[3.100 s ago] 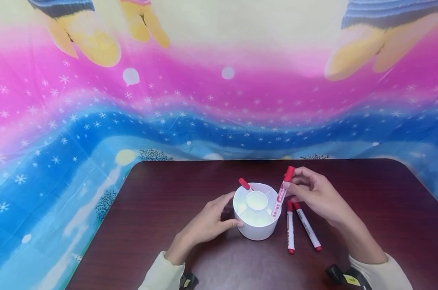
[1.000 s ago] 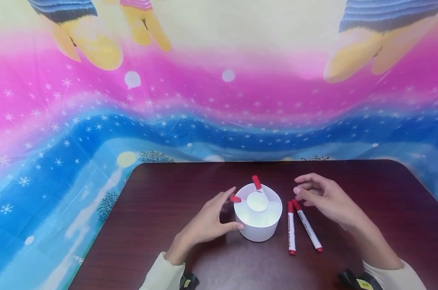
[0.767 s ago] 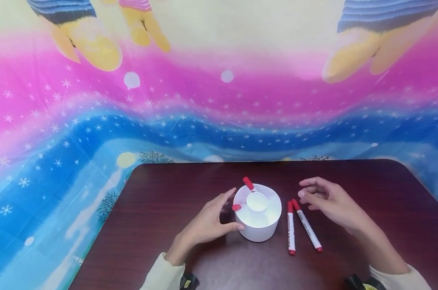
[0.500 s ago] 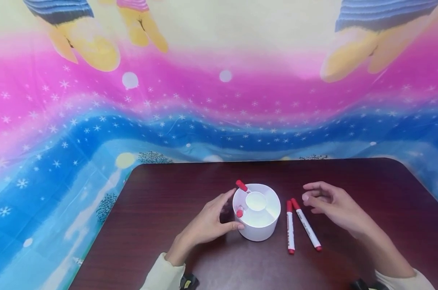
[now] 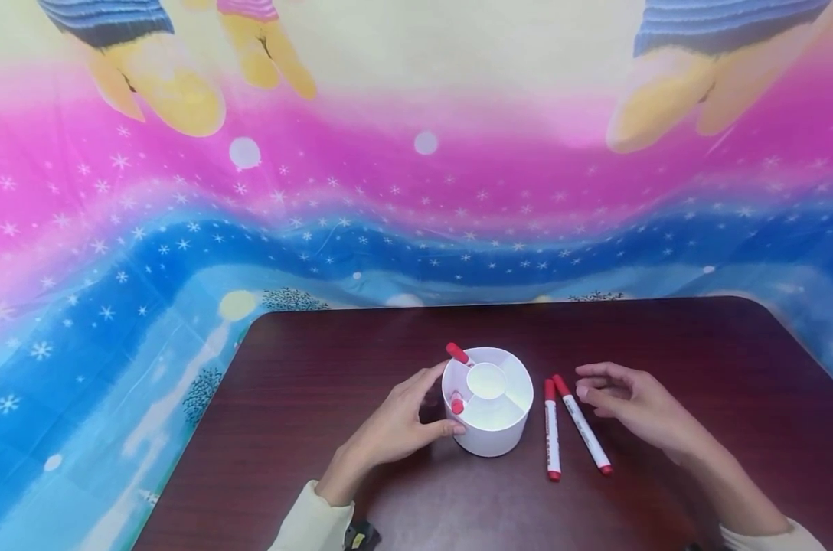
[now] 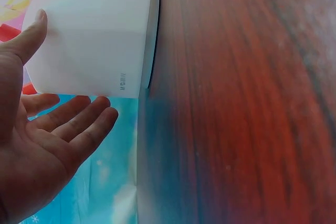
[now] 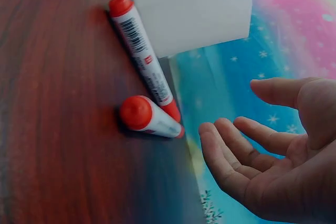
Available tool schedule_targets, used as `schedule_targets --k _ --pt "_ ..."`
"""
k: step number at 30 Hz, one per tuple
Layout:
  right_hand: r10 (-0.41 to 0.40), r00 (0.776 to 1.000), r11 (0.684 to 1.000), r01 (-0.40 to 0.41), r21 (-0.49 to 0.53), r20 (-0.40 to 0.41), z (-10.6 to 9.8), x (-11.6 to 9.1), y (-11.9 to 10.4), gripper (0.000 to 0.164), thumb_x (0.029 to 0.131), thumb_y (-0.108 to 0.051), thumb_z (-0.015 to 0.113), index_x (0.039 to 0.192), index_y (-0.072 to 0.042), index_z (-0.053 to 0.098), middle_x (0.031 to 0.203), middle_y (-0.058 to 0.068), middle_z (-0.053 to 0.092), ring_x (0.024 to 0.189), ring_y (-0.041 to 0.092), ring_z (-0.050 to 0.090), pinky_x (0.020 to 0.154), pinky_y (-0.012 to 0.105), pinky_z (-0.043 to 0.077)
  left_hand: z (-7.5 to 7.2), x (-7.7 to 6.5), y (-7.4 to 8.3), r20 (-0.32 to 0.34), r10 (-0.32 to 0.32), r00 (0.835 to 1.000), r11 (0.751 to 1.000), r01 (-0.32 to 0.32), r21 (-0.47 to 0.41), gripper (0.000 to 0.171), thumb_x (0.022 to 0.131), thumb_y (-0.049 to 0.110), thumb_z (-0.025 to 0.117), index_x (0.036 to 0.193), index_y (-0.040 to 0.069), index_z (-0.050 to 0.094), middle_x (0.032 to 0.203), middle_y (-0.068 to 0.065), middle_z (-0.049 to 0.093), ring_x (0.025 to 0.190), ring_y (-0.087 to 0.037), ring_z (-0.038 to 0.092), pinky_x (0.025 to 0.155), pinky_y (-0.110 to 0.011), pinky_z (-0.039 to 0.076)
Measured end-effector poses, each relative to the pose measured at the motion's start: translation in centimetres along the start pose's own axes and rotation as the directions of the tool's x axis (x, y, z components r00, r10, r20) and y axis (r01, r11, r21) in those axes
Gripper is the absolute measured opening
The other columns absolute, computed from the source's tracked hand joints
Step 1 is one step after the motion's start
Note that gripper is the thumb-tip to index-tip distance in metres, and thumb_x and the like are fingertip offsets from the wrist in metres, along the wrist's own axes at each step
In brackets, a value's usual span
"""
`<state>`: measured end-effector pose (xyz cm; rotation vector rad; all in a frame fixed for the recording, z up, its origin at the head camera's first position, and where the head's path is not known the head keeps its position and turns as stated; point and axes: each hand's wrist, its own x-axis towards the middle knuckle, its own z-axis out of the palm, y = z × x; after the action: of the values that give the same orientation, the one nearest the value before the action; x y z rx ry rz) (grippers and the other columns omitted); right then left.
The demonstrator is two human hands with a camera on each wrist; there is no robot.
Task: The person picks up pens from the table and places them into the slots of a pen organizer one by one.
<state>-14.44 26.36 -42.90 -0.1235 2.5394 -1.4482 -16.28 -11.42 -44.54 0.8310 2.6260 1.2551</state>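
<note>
A round white pen holder [image 5: 494, 441] with a central well and dividers stands mid-table. One red-capped marker [image 5: 458, 353] leans over its back-left rim. A second marker [image 5: 457, 405] stands at the left, mostly only its red end showing. My left hand [image 5: 397, 419] is spread around the holder's left side, thumb on the front wall, fingers extended along the far side. Two more white markers with red ends, one nearer the holder [image 5: 552, 440] and one slanted [image 5: 583, 428], lie to its right. Just beyond these hovers my right hand [image 5: 633, 402], fingers loosely bent, holding nothing.
The dark wooden table [image 5: 306, 383] has a rounded far edge. Behind it hangs a colourful cloth [image 5: 389, 184] with snowflakes. A black wrist strap [image 5: 361, 536] shows at the left sleeve [image 5: 313, 520].
The right hand has let go of a marker, now in the pen holder, and moved right, then slightly nearer. The holder's markers have turned counterclockwise. The left hand has stayed in place.
</note>
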Motion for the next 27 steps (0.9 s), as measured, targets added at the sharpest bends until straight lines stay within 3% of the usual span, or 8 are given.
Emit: schedule_targets --k 8,18,27 --pt "0.021 1.0 1.0 -0.021 0.013 0.021 0.3 0.8 1.0 0.061 0.105 -0.026 0.072 0.151 0.008 0.052 0.141 0.031 0.066 0.118 0.033 0.075 0.09 0.037 0.066 0.0 0.0 0.0 0.003 -0.007 1.0 1.0 0.007 0.002 0.092 0.091 0.042 0.087 0.167 0.032 0.036 0.156 0.005 0.057 0.137 -0.017 0.06 0.113 -0.043 0.056" --pt "0.069 0.997 0.995 -0.065 -0.077 0.046 0.4 1.8 1.7 0.064 0.102 -0.026 0.076 0.151 0.007 0.053 0.132 0.023 0.072 0.113 0.027 0.075 0.082 0.028 0.062 0.1 0.0 0.0 0.02 -0.037 0.999 0.999 0.036 0.008 0.093 0.09 0.044 0.087 0.167 0.031 0.037 0.156 0.007 0.057 0.146 -0.015 0.053 0.122 -0.05 0.048" --pt "0.066 0.995 0.992 -0.057 -0.108 0.074 0.7 2.4 1.9 0.061 0.096 -0.023 0.082 0.145 0.006 0.06 0.124 0.017 0.074 0.1 0.02 0.073 0.075 0.027 0.062 0.0 -0.1 -0.1 0.016 -0.042 0.999 0.999 0.042 0.015 0.093 0.09 0.044 0.087 0.168 0.031 0.037 0.158 0.007 0.056 0.148 -0.017 0.052 0.123 -0.052 0.046"
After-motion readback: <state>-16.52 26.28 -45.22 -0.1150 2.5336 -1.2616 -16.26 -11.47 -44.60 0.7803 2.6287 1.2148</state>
